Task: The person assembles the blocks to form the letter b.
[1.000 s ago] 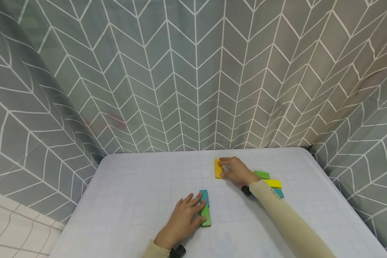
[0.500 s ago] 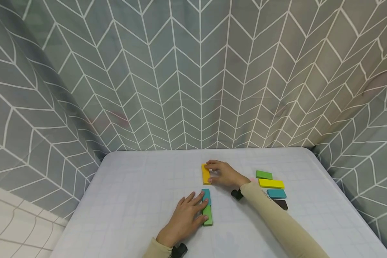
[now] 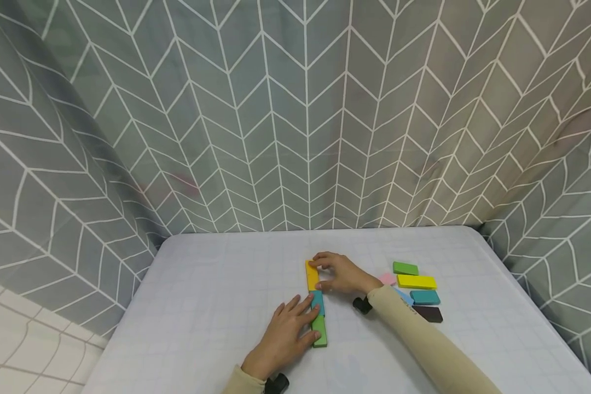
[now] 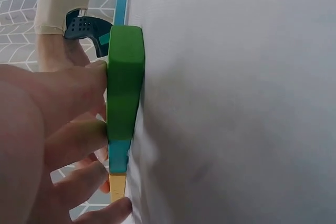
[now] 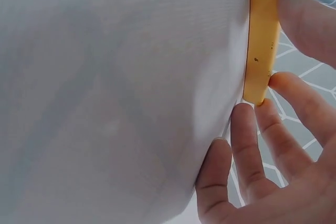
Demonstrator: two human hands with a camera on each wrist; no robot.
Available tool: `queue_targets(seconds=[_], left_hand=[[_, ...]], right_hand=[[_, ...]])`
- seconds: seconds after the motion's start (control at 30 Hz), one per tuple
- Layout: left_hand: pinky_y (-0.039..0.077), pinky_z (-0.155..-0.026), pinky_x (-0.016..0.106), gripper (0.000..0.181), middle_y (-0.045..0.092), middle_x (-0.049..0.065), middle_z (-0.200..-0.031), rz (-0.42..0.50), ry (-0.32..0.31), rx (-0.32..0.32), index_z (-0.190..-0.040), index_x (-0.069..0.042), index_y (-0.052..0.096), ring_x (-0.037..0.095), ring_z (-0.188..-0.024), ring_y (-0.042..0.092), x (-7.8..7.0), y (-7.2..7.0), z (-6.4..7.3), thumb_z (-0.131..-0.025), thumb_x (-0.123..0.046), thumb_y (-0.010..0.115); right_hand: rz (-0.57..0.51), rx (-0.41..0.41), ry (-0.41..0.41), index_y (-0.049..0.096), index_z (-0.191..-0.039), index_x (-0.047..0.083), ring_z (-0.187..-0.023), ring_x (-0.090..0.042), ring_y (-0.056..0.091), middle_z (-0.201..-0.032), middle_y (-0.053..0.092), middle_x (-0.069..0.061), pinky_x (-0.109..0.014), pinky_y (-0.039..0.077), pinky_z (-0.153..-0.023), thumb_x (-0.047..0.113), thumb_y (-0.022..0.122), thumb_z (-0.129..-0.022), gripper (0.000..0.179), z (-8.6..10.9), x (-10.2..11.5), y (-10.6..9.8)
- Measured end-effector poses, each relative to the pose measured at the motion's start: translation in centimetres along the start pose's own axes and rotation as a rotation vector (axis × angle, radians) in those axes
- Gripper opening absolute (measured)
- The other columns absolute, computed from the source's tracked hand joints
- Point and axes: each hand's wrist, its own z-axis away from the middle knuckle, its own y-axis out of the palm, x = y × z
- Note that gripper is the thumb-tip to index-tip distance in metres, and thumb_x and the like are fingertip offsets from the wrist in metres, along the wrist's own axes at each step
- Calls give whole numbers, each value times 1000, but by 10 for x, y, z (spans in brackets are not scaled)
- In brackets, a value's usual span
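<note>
Three flat blocks form an upright line on the white-covered table: a yellow-orange block (image 3: 312, 279) at the far end, a teal block (image 3: 318, 302) in the middle and a green block (image 3: 319, 335) nearest me. My right hand (image 3: 346, 274) holds the yellow-orange block between thumb and fingertips; in the right wrist view its end (image 5: 261, 40) meets the teal one. My left hand (image 3: 285, 335) rests with spread fingers on the teal and green blocks. Seen from the left wrist, thumb and finger touch the green block's top face (image 4: 125, 87).
Right of my right forearm lie more flat blocks: green (image 3: 405, 268), yellow (image 3: 417, 282), teal (image 3: 425, 297) and dark brown (image 3: 429, 314). Pink (image 3: 387, 278) and light blue (image 3: 404, 296) pieces are partly hidden by the sleeve. A grey patterned curtain (image 3: 295, 120) hangs behind the table (image 3: 216, 284).
My right hand has brought the yellow-orange block left and then toward me, until it meets the teal block's far end. My left hand has stayed on the teal and green blocks.
</note>
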Motion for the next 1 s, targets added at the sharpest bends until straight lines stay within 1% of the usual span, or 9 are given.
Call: queue_targets(seconds=[0.17,0.23,0.33,0.57,0.63,0.77,0.9,1.0], left_hand=[[38,-114,75,57,43,14,-168,42,-6,-7,-146,-14,66,43,-151,45,1,0,-3,-97,-40,77],[37,-116,75,57,42,15,-168,61,-14,-1,-145,-14,67,41,-152,44,2,0,-4,-96,-41,78],[35,-118,74,58,43,14,-168,84,-26,11,-144,-16,67,39,-153,43,3,-1,-6,-94,-43,79],[30,-123,71,58,45,12,-167,141,-34,17,-141,-17,70,37,-155,41,8,-3,-8,-92,-45,82],[30,-124,71,58,45,12,-167,151,-33,21,-141,-17,70,37,-156,41,8,-3,-8,-92,-45,82],[28,-125,71,58,47,11,-166,159,-33,21,-141,-16,70,35,-156,40,8,-3,-8,-91,-44,82],[28,-125,70,59,47,10,-165,165,-33,17,-141,-16,70,34,-156,40,8,-2,-9,-90,-43,83],[27,-126,70,59,47,10,-166,166,-36,15,-141,-16,70,34,-156,40,8,0,-9,-90,-43,84]], right_hand=[[16,-6,-21,64,-145,6,-139,-39,58,-155,56,-16,-60,47,-117,29,84,-94,60,2,-2,-1],[17,-2,-17,64,-146,6,-144,-39,53,-155,56,-16,-60,44,-120,29,83,-94,60,3,-1,-2],[15,8,-7,63,-146,7,-148,-40,50,-157,55,-16,-60,42,-121,28,83,-94,59,4,-1,-2],[14,2,-14,64,-145,6,-141,-39,56,-155,55,-16,-60,45,-118,25,83,-94,58,4,1,-4],[24,-1,-12,64,-145,7,-143,-39,54,-155,56,-17,-61,43,-119,25,83,-94,57,5,2,-4],[17,5,4,62,-148,8,-143,-40,55,-158,55,-18,-63,42,-120,28,80,-96,59,8,2,-4],[-27,5,16,57,-152,7,-137,-40,60,-159,52,-19,-62,46,-116,31,75,-100,61,18,0,-7],[12,-30,22,59,-151,6,-138,-41,58,-157,54,-21,-63,47,-116,28,73,-102,56,33,-7,-15]])
